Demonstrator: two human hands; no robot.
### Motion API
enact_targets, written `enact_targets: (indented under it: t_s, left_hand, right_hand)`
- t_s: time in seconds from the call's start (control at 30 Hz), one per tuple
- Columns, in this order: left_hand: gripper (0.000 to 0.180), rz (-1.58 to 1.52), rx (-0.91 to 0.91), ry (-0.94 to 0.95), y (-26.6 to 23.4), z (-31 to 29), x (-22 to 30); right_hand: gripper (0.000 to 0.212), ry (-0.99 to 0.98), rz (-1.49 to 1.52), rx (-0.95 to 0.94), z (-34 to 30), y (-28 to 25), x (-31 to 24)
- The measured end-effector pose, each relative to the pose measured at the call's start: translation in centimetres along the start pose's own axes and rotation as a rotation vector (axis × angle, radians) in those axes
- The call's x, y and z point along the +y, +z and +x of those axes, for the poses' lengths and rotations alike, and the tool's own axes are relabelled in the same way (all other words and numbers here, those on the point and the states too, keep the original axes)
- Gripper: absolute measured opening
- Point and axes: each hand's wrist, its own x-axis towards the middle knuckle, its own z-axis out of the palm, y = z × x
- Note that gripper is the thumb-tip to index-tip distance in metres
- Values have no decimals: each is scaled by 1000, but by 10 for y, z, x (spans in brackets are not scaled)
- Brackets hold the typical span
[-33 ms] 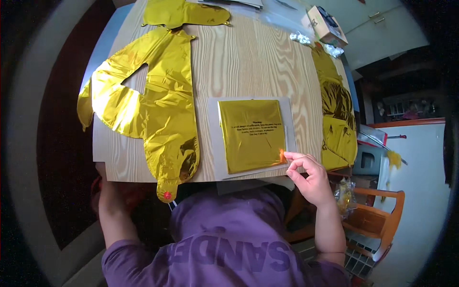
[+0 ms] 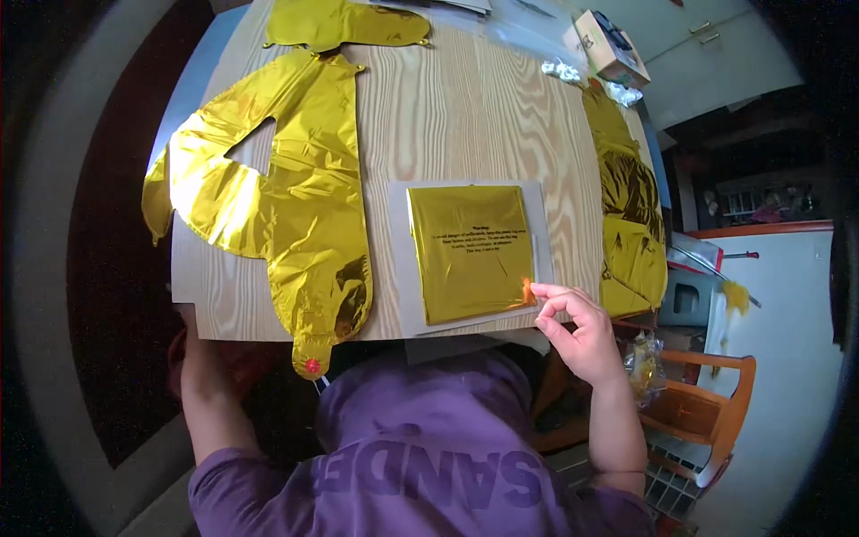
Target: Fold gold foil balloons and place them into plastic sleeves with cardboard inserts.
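Observation:
A flat square packet [image 2: 474, 259] of folded gold foil in a clear bag with dark print lies near the table's front edge. At its lower right corner, my right hand [image 2: 577, 331] has the index fingertip on the packet, with the thumb and a curled finger pinched together at the bag's edge. An uninflated gold foil balloon [image 2: 313, 188], with a triangular gap, is spread flat to the left. Its tab with a red dot hangs over the front edge. My left forearm [image 2: 215, 403] reaches down beside the table's left front corner; that hand is in shadow, its fingers hidden.
More gold foil balloons lie at the far left [image 2: 344, 25] and along the right edge [image 2: 631, 215] of the wooden table [image 2: 447, 116]. At the back right stand a small box [image 2: 611, 49] and crumpled white scraps [image 2: 562, 72]. A wooden chair [image 2: 698, 407] is to the right.

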Motion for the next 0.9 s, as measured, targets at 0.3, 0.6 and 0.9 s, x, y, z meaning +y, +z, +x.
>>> enact_targets:
  t_s: [0.3, 0.6, 0.9]
  left_hand:
    - [29, 4, -28, 73, -1, -12, 12]
    - [37, -91, -164, 406, -13, -121, 66]
    - [28, -657, -105, 908, -215, -315, 189]
  right_hand:
    - [13, -79, -35, 21, -5, 2, 2]
    - [25, -286, -148, 55, -27, -8, 14]
    - [58, -540, -607, 112, -30, 15, 58]
